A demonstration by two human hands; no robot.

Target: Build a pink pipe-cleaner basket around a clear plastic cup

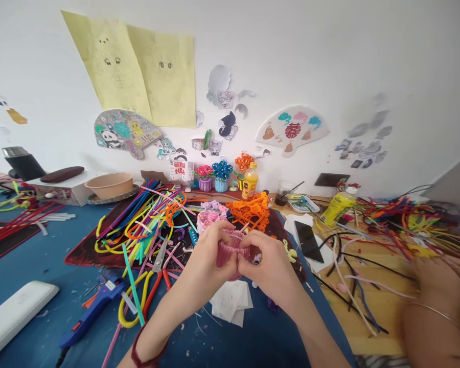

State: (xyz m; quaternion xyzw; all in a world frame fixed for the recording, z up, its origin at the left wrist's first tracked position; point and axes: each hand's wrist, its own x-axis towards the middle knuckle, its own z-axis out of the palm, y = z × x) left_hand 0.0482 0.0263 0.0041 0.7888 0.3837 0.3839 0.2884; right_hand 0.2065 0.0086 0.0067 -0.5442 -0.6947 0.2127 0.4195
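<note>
A small round pink pot made of fuzzy pipe cleaners is held up in front of me, its open rim facing up and toward me. My left hand grips its left side, thumb at the near rim. On the other side my right hand pinches the rim between thumb and fingers. Both thumbs meet at the near edge. Just behind lies a pink and lilac pipe-cleaner bunch, beside a heap of orange pipe-cleaner pieces. White tissue lies below my hands.
Red-handled scissors and a blue glue gun lie left, near loose pipe cleaners. Finished flower pots and an orange bottle stand by the wall. Right are a phone, a yellow bottle and another person's blurred hand.
</note>
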